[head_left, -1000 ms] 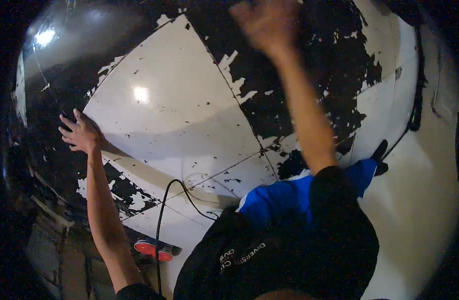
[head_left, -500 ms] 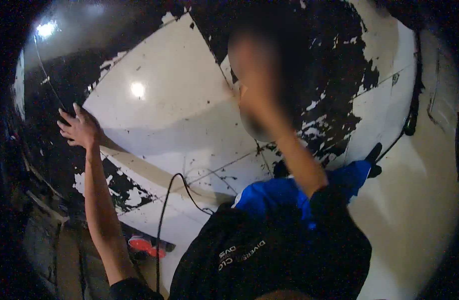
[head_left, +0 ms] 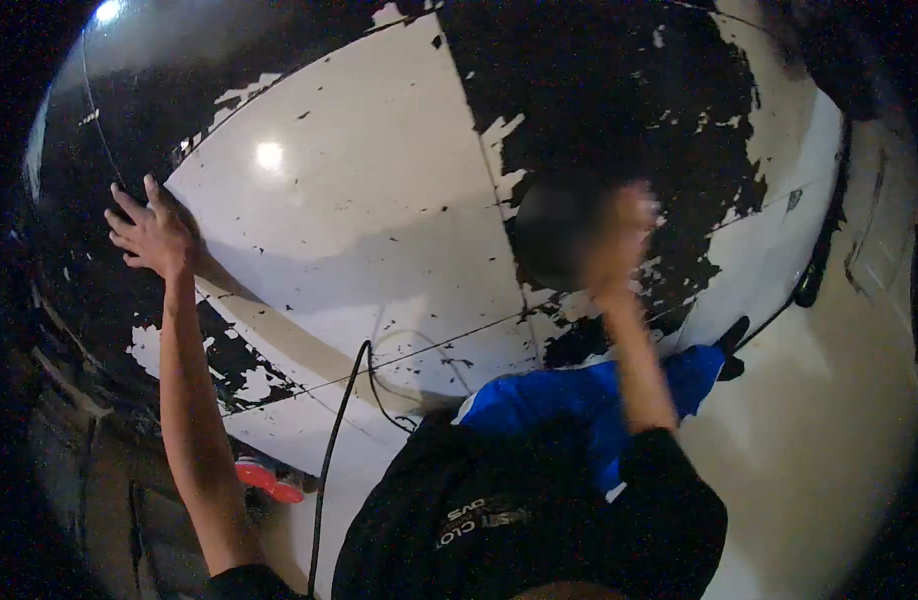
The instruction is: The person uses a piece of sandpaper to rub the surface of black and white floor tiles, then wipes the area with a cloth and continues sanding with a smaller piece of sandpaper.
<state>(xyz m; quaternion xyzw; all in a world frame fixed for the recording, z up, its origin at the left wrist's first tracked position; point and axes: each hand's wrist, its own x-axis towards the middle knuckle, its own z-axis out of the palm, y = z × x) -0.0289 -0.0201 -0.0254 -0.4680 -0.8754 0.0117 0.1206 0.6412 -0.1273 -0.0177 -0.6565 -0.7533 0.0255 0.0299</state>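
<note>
A large curved white panel (head_left: 359, 160) spreads out before me, partly covered by a ragged, flaking black layer (head_left: 619, 90). My left hand (head_left: 154, 235) rests on the black area at the far left, beside the white part's corner. Its fingers are spread and nothing is in it. Over the ragged black patch on the right is my right hand (head_left: 624, 235), smeared by motion. A dark, round blur beside it hides part of the panel. Whether its fingers hold anything cannot be made out.
A black cord (head_left: 329, 450) loops up near my body and casts a shadow on the panel. Small black flakes lie scattered over the white. Blue cloth (head_left: 559, 400) shows at my waist. A red object (head_left: 269, 480) sits low on the left, below the panel's edge.
My right hand has swung to the right and lower across the black patch. My left hand stays spread at nearly the same spot. The view has shifted slightly.
</note>
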